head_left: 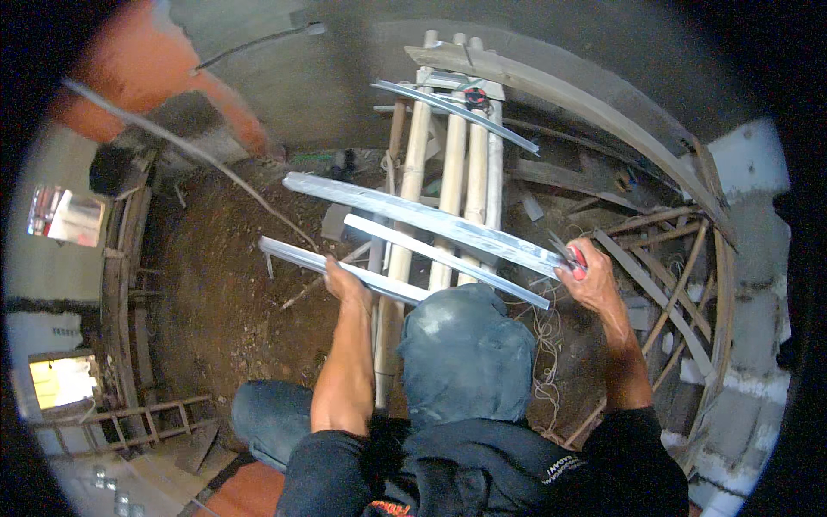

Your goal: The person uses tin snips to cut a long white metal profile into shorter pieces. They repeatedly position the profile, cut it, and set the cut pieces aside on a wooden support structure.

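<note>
- I have the left hand [347, 283] closed around a slim metal channel [293, 253], gripping it partway along; the thumb side is up toward my camera, the gap between thumb and fingers is narrow, and the fingertips underneath are hidden from me.
- That channel slants from the open floor at left in toward the body, crossing below the other metal pieces, and its inner end disappears behind a rounded grey-blue cloth shape [469, 358].
- On the other side, my view has the right hand [594, 280] wrapped around what look like red-handled snips [579, 256], fingers curled in on the grip, narrow dark blades pointing up and left.
- I can't tell how far apart the blades stand.
- The right fingertips sit right at the end of a wide silvery profile [405, 209]; whether they press on it, I can't tell from here.
- Between the wide profile and the held channel lies a shorter pale strip [444, 258], near neither palm.
- Pale round poles [452, 164] run away from the body beneath these metal lengths, and one more thin metal strip [457, 113] crosses them farther off.
- Near the right forearm, I see a loose tangle of whitish cord [543, 355].
</note>
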Demonstrator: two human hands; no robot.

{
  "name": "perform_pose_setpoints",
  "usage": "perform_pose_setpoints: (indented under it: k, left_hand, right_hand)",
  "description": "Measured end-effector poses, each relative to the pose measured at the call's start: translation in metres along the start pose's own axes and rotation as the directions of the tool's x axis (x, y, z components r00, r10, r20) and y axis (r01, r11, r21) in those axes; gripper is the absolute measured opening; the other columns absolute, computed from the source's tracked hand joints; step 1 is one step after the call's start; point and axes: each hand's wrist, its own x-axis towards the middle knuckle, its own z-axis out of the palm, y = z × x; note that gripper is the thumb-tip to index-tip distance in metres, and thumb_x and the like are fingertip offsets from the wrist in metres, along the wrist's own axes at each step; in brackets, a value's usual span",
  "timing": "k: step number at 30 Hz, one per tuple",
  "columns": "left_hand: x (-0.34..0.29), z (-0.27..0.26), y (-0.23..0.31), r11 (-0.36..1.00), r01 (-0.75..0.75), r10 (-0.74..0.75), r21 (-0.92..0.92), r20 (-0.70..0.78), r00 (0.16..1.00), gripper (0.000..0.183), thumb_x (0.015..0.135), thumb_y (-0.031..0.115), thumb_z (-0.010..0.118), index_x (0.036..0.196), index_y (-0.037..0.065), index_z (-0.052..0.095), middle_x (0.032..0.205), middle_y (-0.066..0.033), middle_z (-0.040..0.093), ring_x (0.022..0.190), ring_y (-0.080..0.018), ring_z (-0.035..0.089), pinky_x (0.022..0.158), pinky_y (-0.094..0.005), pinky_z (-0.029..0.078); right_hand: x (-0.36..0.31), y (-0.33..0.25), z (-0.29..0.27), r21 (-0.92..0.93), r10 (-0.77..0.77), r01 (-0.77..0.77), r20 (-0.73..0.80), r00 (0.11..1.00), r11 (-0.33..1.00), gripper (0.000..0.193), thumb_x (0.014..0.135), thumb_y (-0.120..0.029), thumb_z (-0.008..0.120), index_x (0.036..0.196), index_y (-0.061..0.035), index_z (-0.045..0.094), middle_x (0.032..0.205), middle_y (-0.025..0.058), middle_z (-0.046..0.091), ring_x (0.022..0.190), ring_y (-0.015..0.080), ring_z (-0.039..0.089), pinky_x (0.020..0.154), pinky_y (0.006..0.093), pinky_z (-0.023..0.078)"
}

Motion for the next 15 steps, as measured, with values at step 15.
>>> perform_pose_setpoints:
  k: [15]
  left_hand:
    - [-0.035, -0.078, -0.076, 0.378, 0.022, -0.086, 0.926, 0.011, 0.996, 0.066, 0.074, 0.044, 0.081, 0.11, -0.009, 0.068, 0.107, -0.0238, 0.071, 0.101, -0.0337, 0.069, 0.093, -0.0396, 0.052]
  right_hand:
    - [0.01, -0.02, -0.004, 0.06, -0.068, 0.062, 0.113, 0.991, 0.996, 0.039, 0.071, -0.013, 0.078, 0.103, -0.0042, 0.058, 0.083, 0.0126, 0.058, 0.078, 0.0259, 0.058, 0.076, 0.0372, 0.049]
